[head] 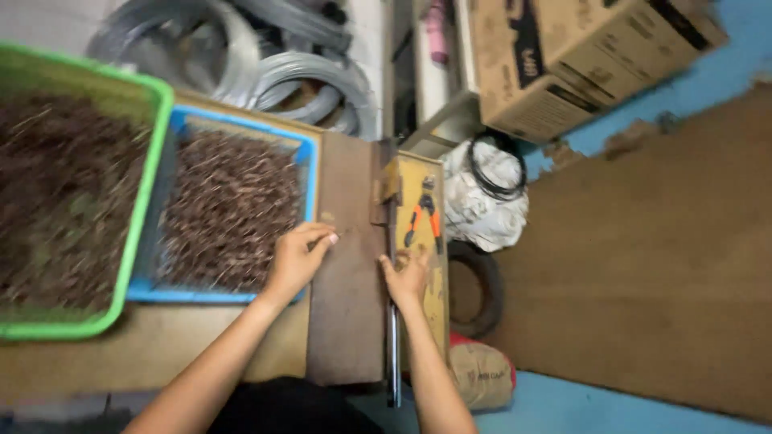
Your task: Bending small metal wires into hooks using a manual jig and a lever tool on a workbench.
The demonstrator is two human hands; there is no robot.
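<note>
My left hand (296, 255) rests at the left edge of a dark brown board (347, 305), fingers pinched near something too small to make out, right beside the blue crate (305, 173) full of small brown metal pieces. My right hand (407, 278) lies on the yellow bench strip (418, 173), fingers over a metal lever bar (393, 354) along the board's right edge. Orange-handled pliers (425, 219) lie just beyond my right hand.
A green crate (145, 193) of brown pieces stands at the left. Coils of grey wire (297, 72) lie at the back. Cardboard boxes (563, 56), a white sack with a black wire loop (486, 193), a tyre-like ring (474, 289) and a tan bag (482, 374) sit right of the bench.
</note>
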